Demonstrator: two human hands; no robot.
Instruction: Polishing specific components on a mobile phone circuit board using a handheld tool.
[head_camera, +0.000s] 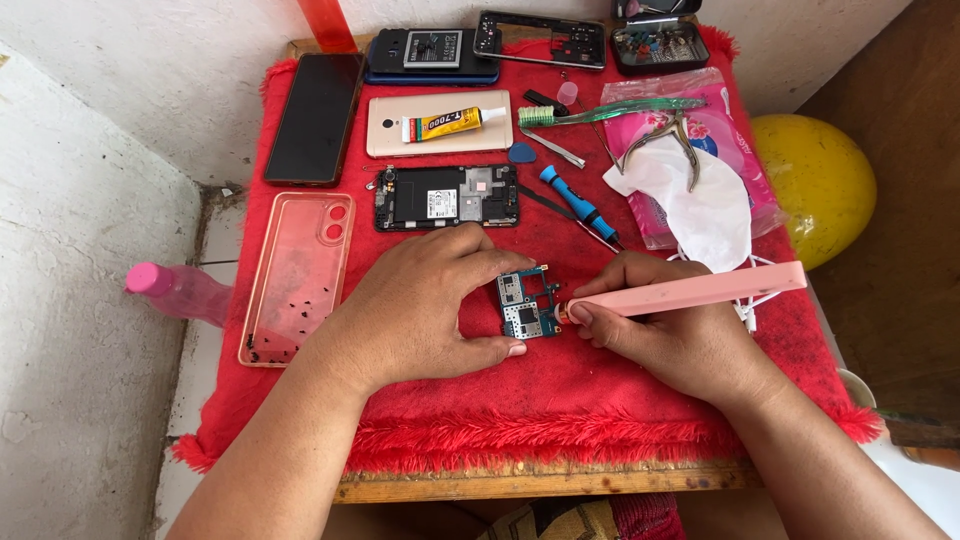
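The left hand (420, 305) lies flat over the red cloth (560, 400), its fingers (490, 262) curved around a small blue circuit board (527, 303): the forefinger touches the board's upper left edge and the thumb its lower edge, so the board is pinched lightly and pressed to the cloth near the middle of the counter (540, 482). The right hand (665, 335) is closed around a pink pen-shaped tool (690, 292), fingers wrapped along its lower end, and the tool's tip meets the right edge of the board. The tool's long body slants up to the right, past the hand.

Just above the hands lies an opened phone body (446, 196) with its insides showing. Right of it rest a blue-handled screwdriver (578, 203) and a blue pick (521, 153). Further up sit a gold phone back (440, 124) with a glue tube (452, 122) on it, a green toothbrush (600, 110), and a white face mask (700, 205) on a pink packet (745, 140). To the left are a clear pink phone case (295, 275) and a dark phone (315, 118). A pink bottle (175, 290) lies on the floor beside the counter.
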